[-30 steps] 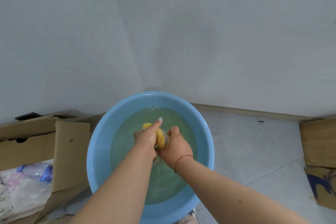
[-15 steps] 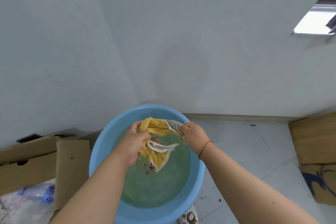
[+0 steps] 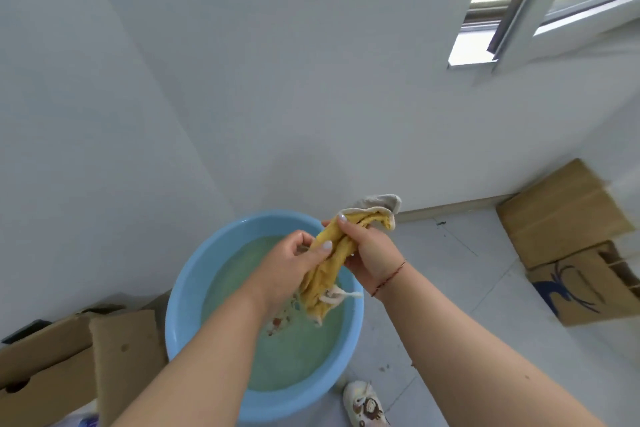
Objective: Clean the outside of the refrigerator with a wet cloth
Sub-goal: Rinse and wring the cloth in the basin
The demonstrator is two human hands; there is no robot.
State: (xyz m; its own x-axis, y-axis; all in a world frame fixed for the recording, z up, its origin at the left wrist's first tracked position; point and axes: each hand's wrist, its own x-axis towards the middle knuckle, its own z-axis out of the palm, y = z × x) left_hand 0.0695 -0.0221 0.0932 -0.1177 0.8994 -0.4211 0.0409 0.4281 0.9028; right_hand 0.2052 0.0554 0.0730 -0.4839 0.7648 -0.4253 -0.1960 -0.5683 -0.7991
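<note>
Head view, looking down over both forearms. The left hand (image 3: pixel 289 262) and the right hand (image 3: pixel 369 248) both grip a yellow cloth (image 3: pixel 329 274) with pale trim, gathered into a rope-like bundle that runs diagonally between them. The left hand's fingers curl round the lower middle of the bundle, with the thumb laid across its front; the right hand's fingers wrap the upper part, just beyond the left hand, with the thumb pressed against the cloth. Above the right hand's fingers, the cloth's free upper end folds over and shows a grey-white underside. Below the left hand, the lower end hangs loose, its white edging dangling over the water. A thin red cord bracelet (image 3: pixel 389 279) circles the right wrist. Directly beneath both hands sits a round light-blue basin (image 3: pixel 187 288) on the floor, holding greenish water (image 3: pixel 294 350); small reddish specks show in the water under the left wrist. To the left of the left forearm lies an open cardboard box (image 3: pixel 69 350). Well to the right of the right hand, flattened cardboard sheets (image 3: pixel 571 218) lean against the wall, one bearing a dark blue drawing. Near the right elbow, beside the basin, a white shoe (image 3: pixel 363 404) rests on the pale tiled floor (image 3: pixel 450 260). High above the right hand, a window frame (image 3: pixel 519 10) is set in the white wall (image 3: pixel 277 80).
</note>
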